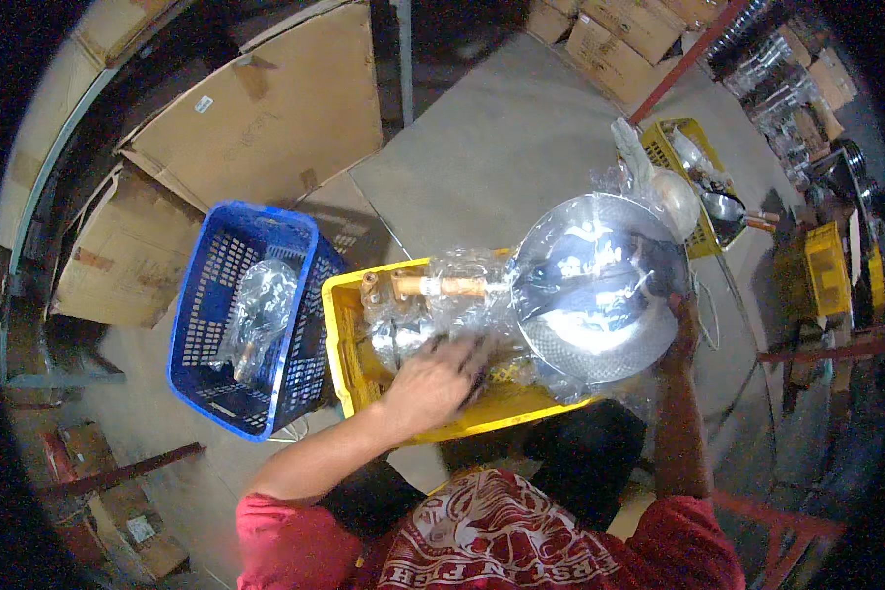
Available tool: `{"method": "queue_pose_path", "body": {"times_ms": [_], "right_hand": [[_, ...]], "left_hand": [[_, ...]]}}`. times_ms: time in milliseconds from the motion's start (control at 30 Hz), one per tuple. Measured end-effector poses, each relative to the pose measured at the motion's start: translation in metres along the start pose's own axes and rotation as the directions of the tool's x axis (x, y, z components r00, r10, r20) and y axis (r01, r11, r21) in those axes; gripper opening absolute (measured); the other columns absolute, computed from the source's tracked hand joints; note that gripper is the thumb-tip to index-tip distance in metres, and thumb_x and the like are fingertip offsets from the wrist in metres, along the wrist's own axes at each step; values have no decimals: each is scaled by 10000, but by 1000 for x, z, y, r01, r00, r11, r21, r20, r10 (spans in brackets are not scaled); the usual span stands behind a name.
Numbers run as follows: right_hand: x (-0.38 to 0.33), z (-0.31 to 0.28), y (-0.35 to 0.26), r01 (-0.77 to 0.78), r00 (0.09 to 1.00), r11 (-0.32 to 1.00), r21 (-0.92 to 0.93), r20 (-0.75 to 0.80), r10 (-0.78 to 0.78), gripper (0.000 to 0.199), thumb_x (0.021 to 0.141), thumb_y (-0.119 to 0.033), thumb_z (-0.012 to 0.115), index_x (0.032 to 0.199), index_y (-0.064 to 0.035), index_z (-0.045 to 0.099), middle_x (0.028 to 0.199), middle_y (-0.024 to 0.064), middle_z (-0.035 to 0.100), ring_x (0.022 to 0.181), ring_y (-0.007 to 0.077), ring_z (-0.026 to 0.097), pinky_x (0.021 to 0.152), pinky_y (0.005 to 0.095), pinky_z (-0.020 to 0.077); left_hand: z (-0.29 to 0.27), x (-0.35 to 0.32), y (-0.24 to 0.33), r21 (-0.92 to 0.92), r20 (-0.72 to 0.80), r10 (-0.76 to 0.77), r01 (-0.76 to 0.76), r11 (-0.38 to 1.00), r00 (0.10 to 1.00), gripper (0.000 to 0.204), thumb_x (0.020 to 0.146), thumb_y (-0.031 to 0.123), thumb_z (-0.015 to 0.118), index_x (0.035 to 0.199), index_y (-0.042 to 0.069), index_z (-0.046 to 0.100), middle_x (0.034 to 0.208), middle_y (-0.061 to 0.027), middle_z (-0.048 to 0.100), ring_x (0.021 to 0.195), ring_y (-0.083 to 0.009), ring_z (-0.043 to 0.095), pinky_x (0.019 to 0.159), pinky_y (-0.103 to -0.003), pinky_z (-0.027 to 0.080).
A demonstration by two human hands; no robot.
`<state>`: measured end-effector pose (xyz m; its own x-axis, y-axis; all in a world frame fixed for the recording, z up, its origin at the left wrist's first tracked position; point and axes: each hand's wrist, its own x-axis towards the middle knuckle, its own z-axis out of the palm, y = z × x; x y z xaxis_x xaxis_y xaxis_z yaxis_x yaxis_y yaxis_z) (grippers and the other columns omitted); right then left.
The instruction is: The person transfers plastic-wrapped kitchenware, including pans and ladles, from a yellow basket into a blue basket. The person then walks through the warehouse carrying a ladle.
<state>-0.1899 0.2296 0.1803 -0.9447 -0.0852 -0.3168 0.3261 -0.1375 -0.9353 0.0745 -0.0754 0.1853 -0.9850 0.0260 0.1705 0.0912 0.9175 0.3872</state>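
Note:
A shiny metal wok (600, 285) in clear plastic lies tilted over the right end of a yellow crate (462, 429). Its wooden handle (442, 286) points left across the crate. My right hand (682, 329) grips the wok's right rim, with the fingers partly behind it. My left hand (435, 382) is over the crate, just below the handle and close to the crinkled plastic; motion smears its fingers, so their hold is unclear. Beneath the plastic, more shiny wrapped metal (395, 339) shows inside the crate, partly hidden.
To the left stands a blue crate (310, 236) holding a plastic-wrapped pan (265, 295). Large cardboard boxes (275, 108) lean behind it. Another yellow crate (703, 241) with pans sits at the far right, beside a pale round object (675, 205). Metal racks line both sides.

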Motion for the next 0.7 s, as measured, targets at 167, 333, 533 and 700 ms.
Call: {"method": "queue_pose_path", "body": {"times_ms": [167,333,533,700], "right_hand": [[1,-24,-9,31,998,1000,4,-47,-31,552,820,-296,621,1298,-24,571,1190,157,613,1047,305,607,920,410,477],[-5,-34,-23,48,998,999,-16,-35,-49,546,823,-282,624,1302,-26,571,1198,157,609,1053,305,605,928,409,474],[-5,-27,-20,-23,999,996,-88,26,25,539,826,-265,627,1306,-28,571,1208,158,604,1061,305,601,937,407,471],[-4,14,-4,-84,984,968,-237,131,118,533,828,-251,629,1310,-30,571,1217,159,600,1067,305,599,945,406,467]], "left_hand": [[-52,10,-33,-162,-71,-140,127,979,988,435,793,227,749,1158,37,607,1086,-229,652,983,-423,639,882,-483,527],[-76,82,-68,-575,397,154,115,810,905,963,693,428,858,1432,-5,420,1373,-225,543,1285,-336,519,1072,-425,404],[-28,60,-43,-550,835,292,679,487,466,789,725,437,855,1359,56,580,1411,-170,533,1315,-289,478,1112,-381,354],[28,53,-63,-623,540,102,315,716,836,552,830,283,752,1269,-14,598,1214,-240,644,1109,-340,634,978,-438,481]]}}
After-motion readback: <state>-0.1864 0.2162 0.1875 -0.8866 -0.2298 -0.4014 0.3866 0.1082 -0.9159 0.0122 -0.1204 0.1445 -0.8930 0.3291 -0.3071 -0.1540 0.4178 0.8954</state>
